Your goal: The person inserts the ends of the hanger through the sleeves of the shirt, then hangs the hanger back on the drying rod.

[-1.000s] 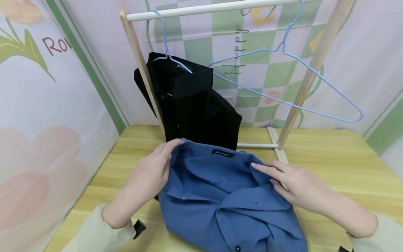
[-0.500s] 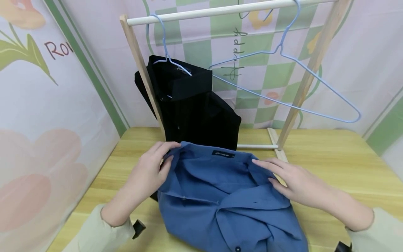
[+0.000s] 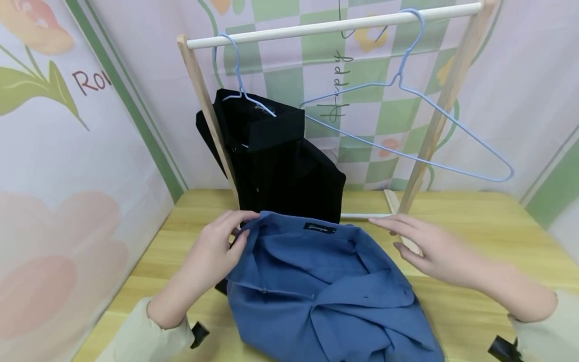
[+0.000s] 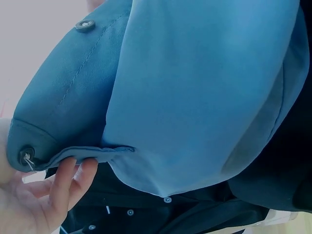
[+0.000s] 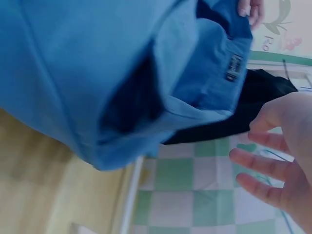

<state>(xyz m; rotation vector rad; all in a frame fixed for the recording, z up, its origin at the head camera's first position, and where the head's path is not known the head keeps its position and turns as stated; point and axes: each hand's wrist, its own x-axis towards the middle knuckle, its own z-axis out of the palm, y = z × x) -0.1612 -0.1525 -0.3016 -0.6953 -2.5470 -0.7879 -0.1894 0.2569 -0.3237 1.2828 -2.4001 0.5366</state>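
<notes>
A blue button shirt (image 3: 276,322) lies on the table with its neck open toward the back and a black label (image 3: 319,228) inside the collar. At the collar's left end, my left hand (image 3: 217,246) pinches the cloth between thumb and fingers. In the left wrist view, that hand (image 4: 44,200) holds the edge beside a dark button (image 4: 27,155). My right hand (image 3: 436,251) hovers just off the collar's right side, fingers spread and holding nothing. The right wrist view shows its fingers (image 5: 263,165) apart from the cloth.
Behind the shirt stands a wooden rack with a white rail (image 3: 316,27). A black shirt (image 3: 289,171) hangs at its left on a blue hanger (image 3: 238,65). Toward the right, a bare blue hanger (image 3: 400,75) hangs from the same rail. Patterned curtains (image 3: 59,216) enclose the table (image 3: 488,241).
My right hand has let go of the shirt's collar and drawn slightly up and to the right. The left hand keeps its hold. Rack and hangers sit a little lower in the head view.
</notes>
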